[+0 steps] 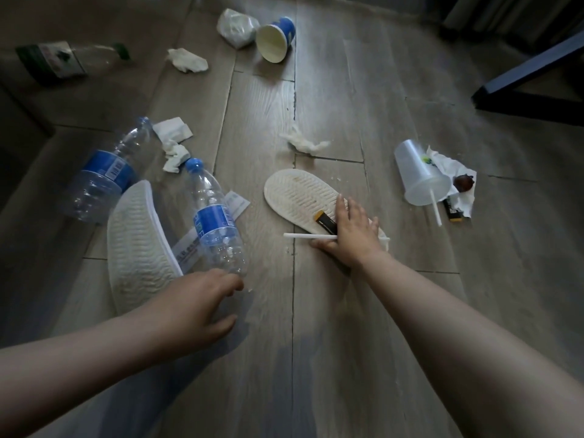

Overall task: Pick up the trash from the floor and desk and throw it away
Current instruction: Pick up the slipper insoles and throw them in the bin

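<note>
Littered wooden floor [319, 349]: your left hand [197, 298], loose and empty, nears the bottle [216, 222] just beyond its fingertips; your right hand [354, 237] covers a straw [303, 236], grip unclear, apparently to gather two pieces together.

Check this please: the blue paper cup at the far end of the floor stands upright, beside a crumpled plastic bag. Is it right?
Not quite. In the head view the blue paper cup lies on its side, beside the crumpled plastic bag.
</note>
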Motion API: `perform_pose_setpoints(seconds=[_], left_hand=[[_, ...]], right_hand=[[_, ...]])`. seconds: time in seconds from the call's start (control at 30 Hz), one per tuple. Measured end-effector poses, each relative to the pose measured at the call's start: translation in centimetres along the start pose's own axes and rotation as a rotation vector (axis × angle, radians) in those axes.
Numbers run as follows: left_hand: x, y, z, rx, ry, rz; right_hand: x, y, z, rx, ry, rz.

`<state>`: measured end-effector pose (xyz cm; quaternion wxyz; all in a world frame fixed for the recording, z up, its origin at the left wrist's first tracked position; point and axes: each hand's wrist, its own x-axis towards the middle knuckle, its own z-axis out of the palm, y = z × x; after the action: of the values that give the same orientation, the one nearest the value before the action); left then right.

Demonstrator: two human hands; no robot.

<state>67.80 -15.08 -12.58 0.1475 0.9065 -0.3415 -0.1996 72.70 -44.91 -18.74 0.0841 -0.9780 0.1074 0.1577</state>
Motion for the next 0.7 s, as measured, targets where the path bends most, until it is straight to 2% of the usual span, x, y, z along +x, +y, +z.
perform_pose_setpoints(seconds=[0.4,0.57,0.7], left_hand=[[0.9,-0.8,-0.5,-0.098,0.058,-0.087],[0.3,-0.5,-1.5,-0.23,0.16,-0.164],[-0.5,-0.6,-2.1,-0.226,0.217,-0.216]], right_hand=[[0.6,0.9,0.5,-0.005,0.066,-0.024],[-0.6,0.5,0.9,0.008,0.124,0.008],[-1.9,0.1,0.7,0.04,0.13,0.051]])
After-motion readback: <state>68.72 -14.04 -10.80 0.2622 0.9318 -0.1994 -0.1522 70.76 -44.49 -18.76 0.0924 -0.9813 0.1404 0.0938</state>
